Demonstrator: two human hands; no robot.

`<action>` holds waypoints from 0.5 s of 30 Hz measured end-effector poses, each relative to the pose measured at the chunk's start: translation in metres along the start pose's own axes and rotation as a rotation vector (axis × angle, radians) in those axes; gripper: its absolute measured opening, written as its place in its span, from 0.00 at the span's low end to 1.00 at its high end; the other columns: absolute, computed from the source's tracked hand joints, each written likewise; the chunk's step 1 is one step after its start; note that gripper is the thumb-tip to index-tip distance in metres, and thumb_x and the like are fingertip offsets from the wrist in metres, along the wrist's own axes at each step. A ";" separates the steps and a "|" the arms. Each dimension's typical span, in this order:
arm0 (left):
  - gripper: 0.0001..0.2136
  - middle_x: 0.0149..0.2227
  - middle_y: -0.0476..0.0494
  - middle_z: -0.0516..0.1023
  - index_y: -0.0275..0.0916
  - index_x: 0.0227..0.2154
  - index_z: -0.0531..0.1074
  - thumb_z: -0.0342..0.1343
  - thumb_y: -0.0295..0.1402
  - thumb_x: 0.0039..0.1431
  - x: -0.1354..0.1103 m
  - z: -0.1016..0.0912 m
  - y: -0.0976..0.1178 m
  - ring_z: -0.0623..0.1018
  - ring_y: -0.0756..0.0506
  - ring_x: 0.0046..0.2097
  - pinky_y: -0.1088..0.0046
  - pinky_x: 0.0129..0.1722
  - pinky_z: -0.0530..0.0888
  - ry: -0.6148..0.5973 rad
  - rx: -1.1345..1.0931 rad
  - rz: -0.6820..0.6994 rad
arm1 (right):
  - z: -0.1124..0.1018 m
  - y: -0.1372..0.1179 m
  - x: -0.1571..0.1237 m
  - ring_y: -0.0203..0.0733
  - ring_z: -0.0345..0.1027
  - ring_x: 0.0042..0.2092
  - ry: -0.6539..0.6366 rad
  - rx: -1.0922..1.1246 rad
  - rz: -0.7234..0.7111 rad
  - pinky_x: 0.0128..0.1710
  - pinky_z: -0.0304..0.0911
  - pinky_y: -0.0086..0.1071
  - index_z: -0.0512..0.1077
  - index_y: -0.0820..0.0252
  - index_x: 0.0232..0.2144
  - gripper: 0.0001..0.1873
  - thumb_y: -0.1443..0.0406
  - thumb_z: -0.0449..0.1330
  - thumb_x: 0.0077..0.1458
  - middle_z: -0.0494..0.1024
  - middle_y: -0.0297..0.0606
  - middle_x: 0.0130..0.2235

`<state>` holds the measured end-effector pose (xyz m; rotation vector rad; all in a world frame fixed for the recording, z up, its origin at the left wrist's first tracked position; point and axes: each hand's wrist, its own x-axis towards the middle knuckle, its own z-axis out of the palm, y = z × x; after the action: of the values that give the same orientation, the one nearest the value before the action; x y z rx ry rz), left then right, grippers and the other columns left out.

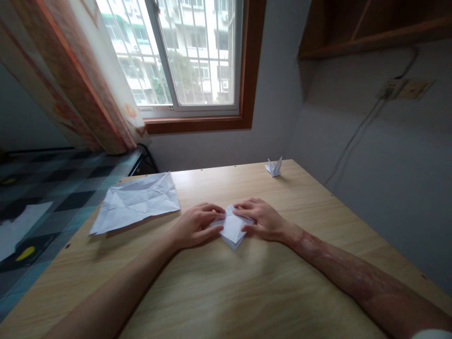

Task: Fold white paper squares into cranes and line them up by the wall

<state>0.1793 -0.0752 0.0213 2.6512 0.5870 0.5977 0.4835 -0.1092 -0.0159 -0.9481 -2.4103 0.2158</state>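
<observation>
A small folded white paper (233, 227) lies on the wooden table, diamond-shaped with layered edges at its near corner. My left hand (198, 226) rests on its left side, thumb and fingers apart and laid on the paper. From the right, my right hand (263, 220) touches the other side, its fingers spread over the folds and its thumb lower down. Both hands press flat rather than grip. The paper's left and right corners are partly hidden under the fingers.
A creased white sheet (139, 202) lies at the table's left. A folded paper crane (274, 167) stands near the back right edge. The wooden table (219, 292) borders a bed with a checked cover (70, 188) on the left and a wall on the right.
</observation>
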 end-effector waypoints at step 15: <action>0.11 0.43 0.41 0.86 0.43 0.42 0.86 0.58 0.38 0.74 0.002 0.014 -0.002 0.84 0.44 0.41 0.66 0.43 0.81 0.162 0.253 -0.078 | 0.000 -0.009 0.001 0.56 0.72 0.59 0.041 -0.031 0.058 0.63 0.68 0.53 0.74 0.56 0.62 0.21 0.60 0.66 0.69 0.79 0.49 0.59</action>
<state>0.1869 -0.0759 0.0089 2.8130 0.8610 0.7656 0.4772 -0.1151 -0.0126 -1.0275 -2.3571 0.1782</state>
